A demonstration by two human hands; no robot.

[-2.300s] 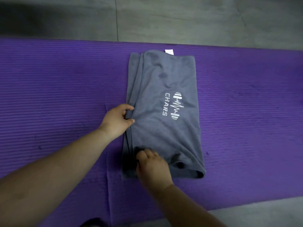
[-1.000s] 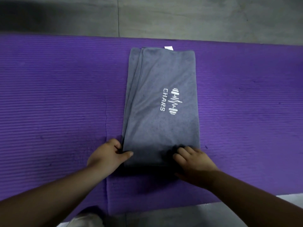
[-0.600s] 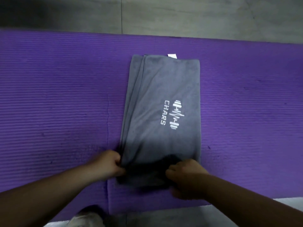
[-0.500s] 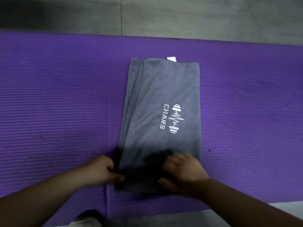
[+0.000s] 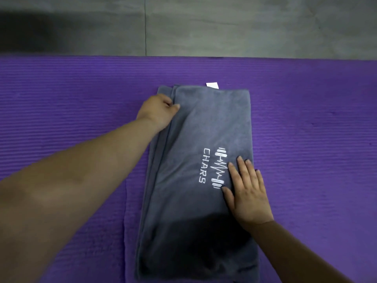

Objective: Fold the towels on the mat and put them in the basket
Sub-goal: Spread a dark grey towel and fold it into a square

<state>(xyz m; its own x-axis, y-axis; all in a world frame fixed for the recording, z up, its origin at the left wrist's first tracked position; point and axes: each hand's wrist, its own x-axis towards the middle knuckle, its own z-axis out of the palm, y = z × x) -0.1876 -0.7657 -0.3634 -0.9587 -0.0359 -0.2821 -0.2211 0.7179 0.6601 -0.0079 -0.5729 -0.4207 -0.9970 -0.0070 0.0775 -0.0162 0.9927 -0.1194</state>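
A grey towel (image 5: 195,127) with a white CHARS logo lies folded into a long strip on the purple mat (image 5: 306,139). A white label sticks out at its far edge. My left hand (image 5: 158,111) is at the towel's far left edge, thumb on top and fingers curled around the layered edge. My right hand (image 5: 247,193) lies flat, palm down, on the towel's right side just beside the logo, fingers spread. No basket is in view.
Grey tiled floor (image 5: 204,27) runs beyond the mat's far edge. A seam (image 5: 125,211) in the mat runs near the towel's left side. Bare mat extends to the left and right of the towel.
Both hands left the towel's near end. The left hand moved up to the far left edge and took hold there. The right hand opened and went flat beside the logo.
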